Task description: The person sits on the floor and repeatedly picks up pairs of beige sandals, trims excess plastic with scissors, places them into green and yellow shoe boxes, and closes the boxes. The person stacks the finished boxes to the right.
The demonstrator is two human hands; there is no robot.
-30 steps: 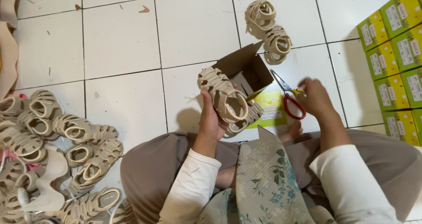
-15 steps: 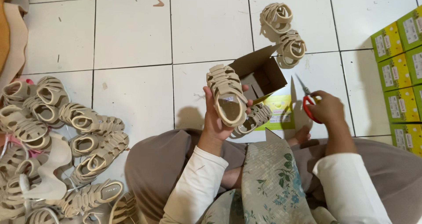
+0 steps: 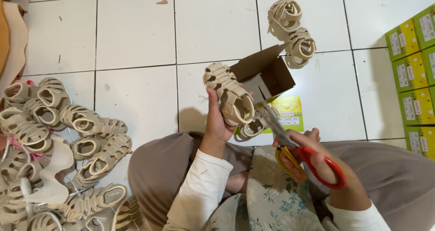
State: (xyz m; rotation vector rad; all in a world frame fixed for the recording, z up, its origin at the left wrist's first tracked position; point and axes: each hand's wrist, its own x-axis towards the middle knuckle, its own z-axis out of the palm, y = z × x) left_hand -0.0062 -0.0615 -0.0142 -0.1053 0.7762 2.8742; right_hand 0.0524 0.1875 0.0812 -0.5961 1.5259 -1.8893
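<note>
Left hand (image 3: 219, 120) is wrapped around a beige strappy sandal (image 3: 229, 94), lifted above the lap with a second sandal (image 3: 252, 127) hanging just below it. Right hand (image 3: 317, 160) has its fingers clamped through the red-handled scissors (image 3: 299, 147), blades pointing up towards the held sandal's heel, just before the open cardboard box (image 3: 265, 72).

White square floor tiles (image 3: 136, 31) with dark grout lines, scattered with small scraps, evenly lit.
</note>
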